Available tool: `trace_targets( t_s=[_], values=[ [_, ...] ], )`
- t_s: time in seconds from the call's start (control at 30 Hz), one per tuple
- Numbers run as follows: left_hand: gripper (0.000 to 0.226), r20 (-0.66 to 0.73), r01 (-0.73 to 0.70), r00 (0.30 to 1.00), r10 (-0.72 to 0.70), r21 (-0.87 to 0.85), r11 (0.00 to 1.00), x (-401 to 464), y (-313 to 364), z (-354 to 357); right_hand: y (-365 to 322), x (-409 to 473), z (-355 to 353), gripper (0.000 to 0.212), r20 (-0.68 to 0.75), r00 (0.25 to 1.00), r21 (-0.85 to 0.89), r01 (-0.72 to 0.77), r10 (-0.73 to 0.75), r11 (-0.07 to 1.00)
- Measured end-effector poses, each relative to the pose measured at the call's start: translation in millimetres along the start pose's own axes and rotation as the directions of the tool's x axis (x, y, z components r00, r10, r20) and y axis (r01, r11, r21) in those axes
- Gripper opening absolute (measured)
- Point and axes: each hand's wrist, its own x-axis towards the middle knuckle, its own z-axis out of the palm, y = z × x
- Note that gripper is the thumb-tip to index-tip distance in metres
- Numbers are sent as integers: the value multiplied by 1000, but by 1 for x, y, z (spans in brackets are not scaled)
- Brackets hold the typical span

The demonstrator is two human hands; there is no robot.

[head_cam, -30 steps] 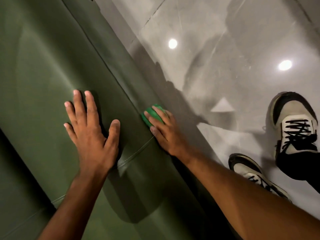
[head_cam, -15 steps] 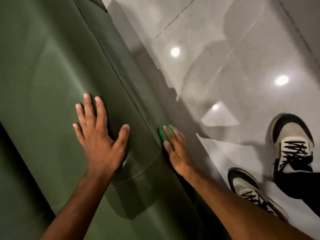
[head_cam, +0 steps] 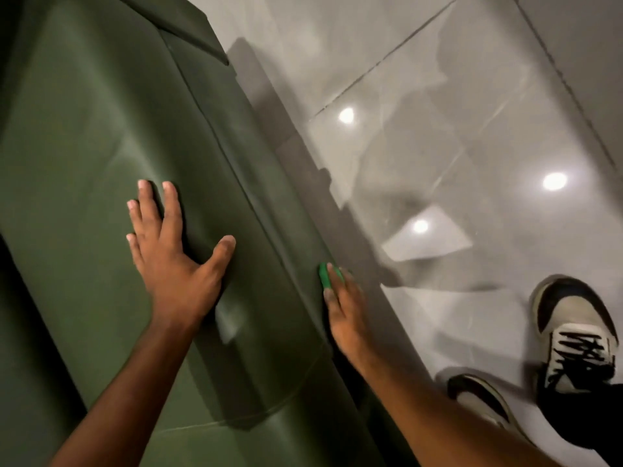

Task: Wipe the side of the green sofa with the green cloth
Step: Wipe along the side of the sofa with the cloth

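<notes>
- My left hand (head_cam: 175, 261) lies flat on the top of the sofa (head_cam: 84, 146), palm down, fingers spread and the thumb stretched out toward the outer edge. It holds nothing.
- My right hand (head_cam: 344, 308) is over that outer edge, fingers straight and together, pressing the cloth (head_cam: 324, 275) against the sofa's side. The hand is blurred, so I cannot tell how much it curls around the cloth; it looks pinned under the fingers rather than gripped.
- Only a narrow bright green strip of the cloth shows, at my fingertips and touching the side panel just below the rounded edge. The rest is hidden under the hand.
- Both forearms come up from the bottom of the view, the left across the sofa top, the right along its side.
- A seam runs the length of the sofa between my two hands, and another stitched line crosses the upholstery near my left forearm.
- The sofa's far corner sits toward the top of the view, with a darker panel stepping out there.
- To the right is a glossy grey tiled floor (head_cam: 472, 96) with round light reflections.
- Two shoes (head_cam: 576, 335), pale with dark trim and black laces, stand on the floor near the right edge, well apart from the sofa.
</notes>
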Motion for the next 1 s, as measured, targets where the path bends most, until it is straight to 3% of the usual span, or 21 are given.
trace_targets(
  t_s=[0.13,0.2,0.3,0.4,0.57,0.67,0.77,0.9,1.0],
  values=[
    [100,-23,0,1000,1,53,999,38,0,0,-48,32,6,45,-6,935,-107,352,-354,930],
    [100,-29,-26,999,28,76,997,41,-2,4,-67,83,11,46,39,894,-160,446,-446,881],
    [99,-57,-38,997,43,76,996,41,-5,7,-59,141,9,47,97,966,-80,246,-238,966],
    [98,-80,-39,996,42,31,999,39,0,8,-27,124,3,47,147,987,-26,71,-66,997],
    [96,-96,-37,995,37,-2,999,38,4,10,-41,51,3,51,154,977,-179,172,-146,969],
    [97,-112,-45,993,40,-44,998,35,0,13,-73,63,7,50,138,974,-230,209,-181,950],
    [99,-123,-63,991,57,-43,997,35,-5,17,-78,106,10,49,183,966,-164,214,-183,963],
    [102,-103,-36,994,36,0,999,40,-3,12,-66,142,6,48,209,972,-24,118,-110,993],
    [105,-69,1,998,-1,13,1000,41,5,9,-47,126,1,48,216,972,2,-92,90,996]
  ],
)
